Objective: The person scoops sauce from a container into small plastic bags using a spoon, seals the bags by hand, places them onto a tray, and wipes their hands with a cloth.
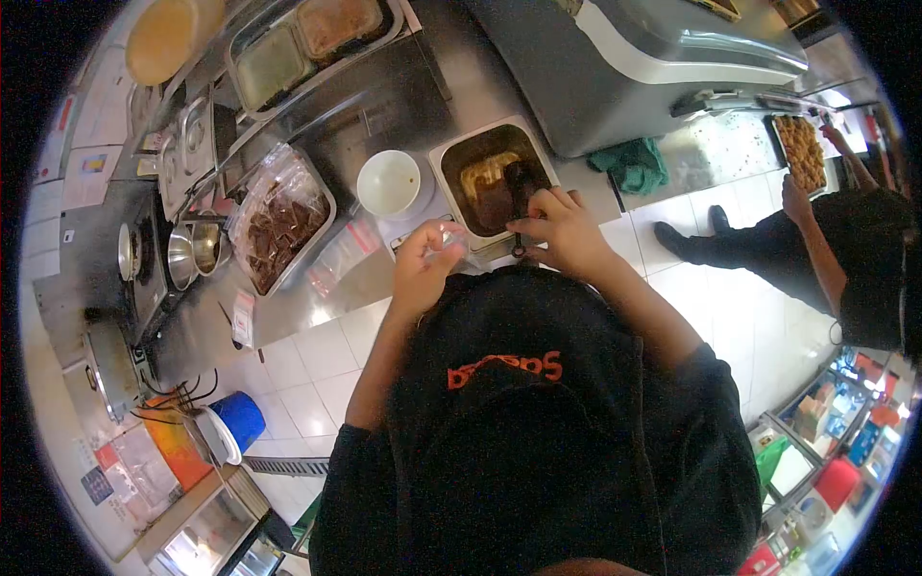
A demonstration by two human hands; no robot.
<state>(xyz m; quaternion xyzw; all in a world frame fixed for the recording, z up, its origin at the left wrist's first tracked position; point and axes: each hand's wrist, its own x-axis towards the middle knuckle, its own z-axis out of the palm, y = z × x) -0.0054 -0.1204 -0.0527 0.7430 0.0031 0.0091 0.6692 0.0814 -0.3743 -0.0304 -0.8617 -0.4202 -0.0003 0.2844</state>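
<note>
A deep metal container [444, 165] with brown sauce stands on the counter right in front of me. My right hand [569, 233] is closed around the dark handle of a black utensil [519, 192] that reaches down into the sauce; its working end is hard to make out. My left hand [424, 271] has its fingers curled at the container's near left, pinching what looks like a clear plastic bag [467, 253]. Left of the container is a white bowl [388, 182] on a pale flat base.
Further left lie a plastic-lined tray of dark brown pieces [279, 235] and a clear zip bag [344, 252]. A large grey appliance [595, 106] and a green cloth [630, 165] are at the right. Another person [816, 240] stands there, with hands at a tray of browned food [801, 154].
</note>
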